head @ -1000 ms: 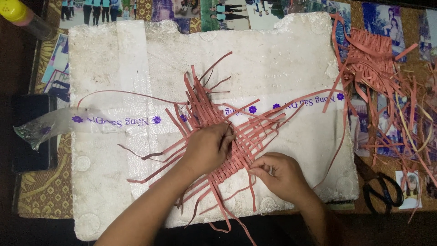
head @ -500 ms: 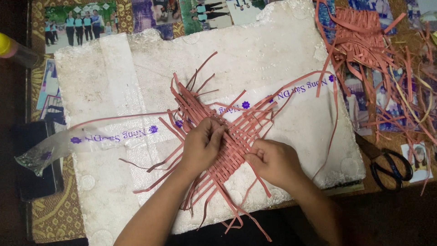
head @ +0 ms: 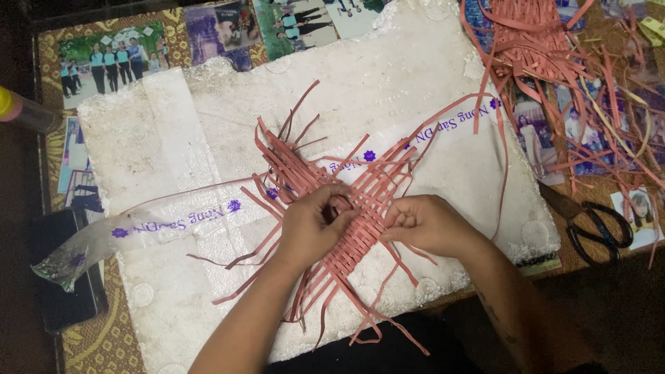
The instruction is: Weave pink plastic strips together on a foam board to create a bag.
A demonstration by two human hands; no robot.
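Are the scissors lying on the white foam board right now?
No, the black-handled scissors lie on the table off the right edge of the white foam board, not on it.

Black scissors [head: 601, 232] at right — dark phone [head: 66, 270], yellow-capped tube [head: 24, 111] at left.

We see bench [head: 41, 346] with gold patterned cloth under clear cover, photo prints tucked beneath. White foam board [head: 429, 76] fills bench middle. Left of board: dark phone [head: 66, 277]. Right of board: black scissors [head: 599, 232]. Below bench edge, dark floor. Light dim, warm.
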